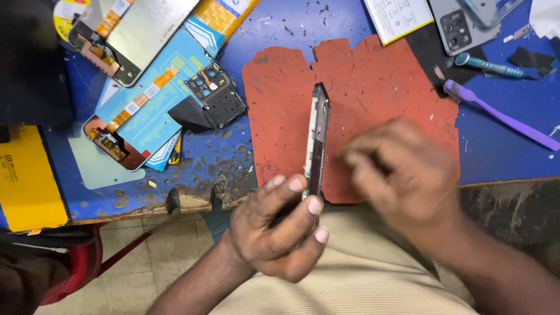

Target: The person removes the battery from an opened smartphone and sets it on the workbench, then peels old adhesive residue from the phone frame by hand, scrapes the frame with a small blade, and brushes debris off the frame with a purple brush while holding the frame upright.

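Phone frame [318,137] stands on edge, thin side toward the camera; long axis runs near vertical in the view, leaning slightly right at the top; upper end points away from the person, lower end sits in the left hand [274,230]. It is above the near part of the red mat [379,87], at the table's front edge.

Left hand: palm turned up and inward, forearm coming in from lower left; fingers curled closed around the frame's lower end, fingertips [315,205] pressed on its right face; grip firm, hand mostly closed.

Right hand [402,169]: just right of the frame, back of the hand toward the camera, forearm entering from lower right; motion-blurred; fingers bent toward the frame's middle; cannot tell whether they touch it or hold anything.

Surroundings: red mat lies on the blue table [501,146], pitted and speckled; purple-handled brush [501,119] lies right of the mat, angled; a teal tool [490,65] above it; grey phone back cover [466,26] at upper right; black camera-module frame [213,96] and display panels with orange flex cables [140,111] at left, well apart from the hands; yellow sheet [29,181] at far left.
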The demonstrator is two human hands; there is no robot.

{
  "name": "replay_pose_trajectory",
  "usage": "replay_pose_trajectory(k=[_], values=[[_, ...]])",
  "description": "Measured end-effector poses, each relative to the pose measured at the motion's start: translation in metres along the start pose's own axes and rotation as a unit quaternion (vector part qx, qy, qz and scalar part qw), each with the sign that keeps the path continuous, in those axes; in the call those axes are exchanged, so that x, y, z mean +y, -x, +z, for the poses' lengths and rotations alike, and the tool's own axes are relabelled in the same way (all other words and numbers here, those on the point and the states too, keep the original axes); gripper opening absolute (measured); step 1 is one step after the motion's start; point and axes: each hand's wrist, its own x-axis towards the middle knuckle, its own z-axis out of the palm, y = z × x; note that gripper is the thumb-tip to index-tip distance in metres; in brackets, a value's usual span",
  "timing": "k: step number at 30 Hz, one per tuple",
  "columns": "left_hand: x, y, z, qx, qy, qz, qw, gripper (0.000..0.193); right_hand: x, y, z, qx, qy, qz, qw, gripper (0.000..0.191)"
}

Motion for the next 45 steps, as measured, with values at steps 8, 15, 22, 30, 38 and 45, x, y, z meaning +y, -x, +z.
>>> replay_pose_trajectory(k=[8, 15, 22, 30, 38, 45], values=[[-0.001, -0.032, -0.014, 0.066, 0.099, -0.167, 0.979, 0.075, 0.026, -0.037, 0.0, 0.025, 0.027, -0.015, 0.999, 0.012], [-0.025, -0.062, -0.035, 0.028, 0.108, -0.224, 0.968, 0.109, 0.026, -0.052, 0.004, 0.005, 0.052, -0.039, 0.998, 0.013], [-0.034, -0.074, -0.038, 0.011, 0.106, -0.234, 0.966, 0.107, 0.03, -0.056, 0.007, 0.009, 0.092, -0.054, 0.994, 0.015], [-0.033, -0.073, -0.039, -0.003, 0.126, -0.216, 0.968, 0.082, 0.024, -0.057, 0.005, -0.004, 0.111, -0.106, 0.988, 0.017], [-0.029, -0.048, -0.023, -0.018, 0.061, -0.041, 0.997, 0.038, 0.022, -0.053, 0.006, -0.012, 0.051, -0.049, 0.997, 0.013], [-0.013, -0.017, -0.006, -0.031, -0.045, 0.013, 0.998, 0.04, 0.024, -0.049, 0.015, 0.015, 0.066, -0.036, 0.997, 0.015]])
